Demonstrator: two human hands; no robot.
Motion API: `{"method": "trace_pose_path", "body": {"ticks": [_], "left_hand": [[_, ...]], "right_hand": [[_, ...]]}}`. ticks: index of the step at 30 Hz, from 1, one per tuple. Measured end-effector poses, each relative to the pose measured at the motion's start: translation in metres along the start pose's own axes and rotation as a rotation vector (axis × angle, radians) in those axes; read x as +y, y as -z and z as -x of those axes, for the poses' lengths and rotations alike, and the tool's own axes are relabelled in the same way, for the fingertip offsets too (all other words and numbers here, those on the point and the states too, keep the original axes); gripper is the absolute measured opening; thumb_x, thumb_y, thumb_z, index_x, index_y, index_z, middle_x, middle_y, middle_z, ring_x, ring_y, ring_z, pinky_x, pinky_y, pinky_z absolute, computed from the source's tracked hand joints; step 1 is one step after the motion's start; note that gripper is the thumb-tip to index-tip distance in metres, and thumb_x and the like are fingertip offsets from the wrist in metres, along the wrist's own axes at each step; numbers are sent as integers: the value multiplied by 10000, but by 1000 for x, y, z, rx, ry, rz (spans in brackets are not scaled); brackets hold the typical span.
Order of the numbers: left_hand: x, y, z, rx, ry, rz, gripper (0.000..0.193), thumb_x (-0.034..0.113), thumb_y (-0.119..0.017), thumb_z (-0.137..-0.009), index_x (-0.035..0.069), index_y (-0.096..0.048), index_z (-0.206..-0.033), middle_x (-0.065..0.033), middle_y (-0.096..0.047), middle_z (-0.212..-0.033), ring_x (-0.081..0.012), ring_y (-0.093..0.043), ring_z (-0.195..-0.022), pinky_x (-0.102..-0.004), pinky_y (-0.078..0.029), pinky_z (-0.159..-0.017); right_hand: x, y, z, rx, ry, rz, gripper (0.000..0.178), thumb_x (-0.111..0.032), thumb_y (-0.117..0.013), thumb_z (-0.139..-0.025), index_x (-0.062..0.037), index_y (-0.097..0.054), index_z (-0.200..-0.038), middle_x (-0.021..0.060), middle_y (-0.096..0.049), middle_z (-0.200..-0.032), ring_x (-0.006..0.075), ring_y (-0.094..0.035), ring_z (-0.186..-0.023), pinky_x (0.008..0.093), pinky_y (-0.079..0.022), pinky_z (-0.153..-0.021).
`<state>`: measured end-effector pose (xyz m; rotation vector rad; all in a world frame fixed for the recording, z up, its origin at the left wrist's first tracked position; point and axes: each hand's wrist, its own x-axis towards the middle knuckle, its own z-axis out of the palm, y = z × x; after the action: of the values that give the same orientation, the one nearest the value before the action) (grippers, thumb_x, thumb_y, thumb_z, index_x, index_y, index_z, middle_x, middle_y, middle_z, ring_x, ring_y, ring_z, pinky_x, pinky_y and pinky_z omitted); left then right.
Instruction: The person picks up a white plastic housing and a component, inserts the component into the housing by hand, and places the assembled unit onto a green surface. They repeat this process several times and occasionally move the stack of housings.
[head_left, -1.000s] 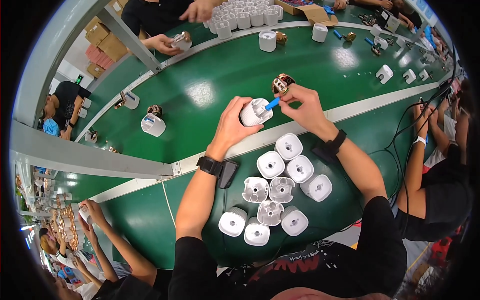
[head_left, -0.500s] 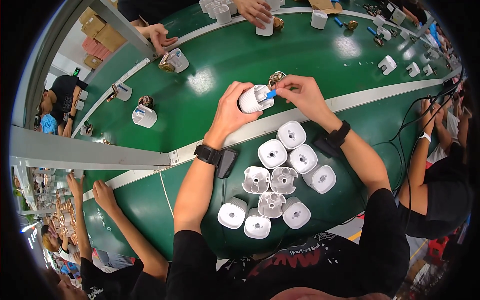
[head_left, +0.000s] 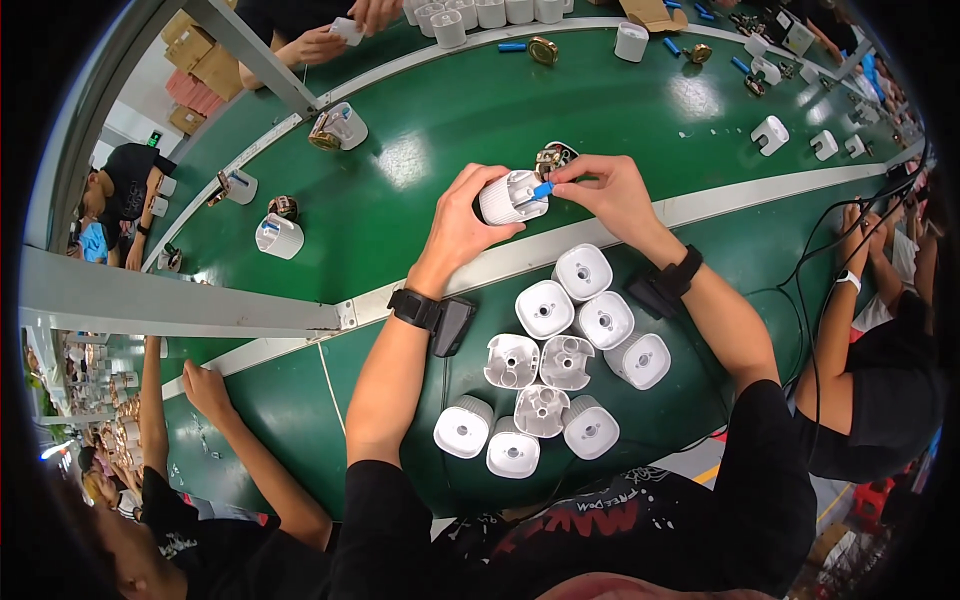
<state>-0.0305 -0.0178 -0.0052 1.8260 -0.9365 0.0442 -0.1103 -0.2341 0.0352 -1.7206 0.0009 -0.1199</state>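
Note:
My left hand (head_left: 466,215) wraps around a white ribbed plastic housing (head_left: 506,203), tilted with its open end toward the right. A blue cylindrical battery (head_left: 542,190) sits partly inside that opening, its outer end pinched between the thumb and fingers of my right hand (head_left: 598,192). Just beyond my right fingertips is a round metallic part (head_left: 553,158) with small components on it; whether it is joined to the battery is hidden. Below my hands, several white housings (head_left: 545,309) stand grouped on the green work surface, some showing their closed ends and some their hollow insides.
A pale metal rail (head_left: 500,262) divides my work surface from the green conveyor belt (head_left: 440,110). More housings with round parts (head_left: 280,236) lie on the belt. A metal post (head_left: 180,295) stands left; black cables (head_left: 815,260) hang right. Co-workers are on both sides and opposite.
The battery shows less length outside the housing. Things on the belt have shifted slightly left. Opposite, a co-worker's hands have lifted a white piece off the belt, leaving a battery and round part.

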Motion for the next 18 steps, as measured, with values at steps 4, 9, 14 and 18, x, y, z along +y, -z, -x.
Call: {"method": "trace_pose_path", "body": {"ticks": [4, 9, 14, 18], "left_hand": [[-5, -2, 0, 0, 36, 58, 621, 46, -868, -577, 47, -637, -1153, -89, -633, -1066, -275, -635, -977, -355, -522, -865], [-6, -1, 0, -12, 43, 46, 647, 48, -872, -573, 49, -641, -1177, -84, -637, -1069, -271, -634, -988, -351, -520, -872], [-9, -1, 2, -7, 94, 106, 652, 33, -869, -587, 37, -633, -1195, -75, -624, -1078, -243, -632, -989, -337, -525, -860], [-8, -2, 3, 5, 145, 133, 657, 15, -865, -602, 26, -619, -1211, -71, -609, -1099, -222, -629, -994, -325, -529, -854]], "right_hand": [[4, 1, 0, -56, 96, 129, 111, 68, -688, -851, 71, -697, -961, 109, -675, -1015, 184, -672, -999, 283, -567, -887], [7, 3, 0, -89, 308, 245, 144, 53, -699, -849, 55, -706, -993, 100, -655, -981, 162, -669, -928, 260, -561, -804], [0, 6, 5, -180, 253, 446, 271, 25, -685, -862, 1, -698, -1131, 59, -609, -915, 103, -602, -785, 251, -491, -671], [5, 11, 5, -299, 65, 383, 388, 16, -633, -885, -58, -652, -1266, 29, -583, -813, 72, -544, -703, 249, -434, -622]]}}
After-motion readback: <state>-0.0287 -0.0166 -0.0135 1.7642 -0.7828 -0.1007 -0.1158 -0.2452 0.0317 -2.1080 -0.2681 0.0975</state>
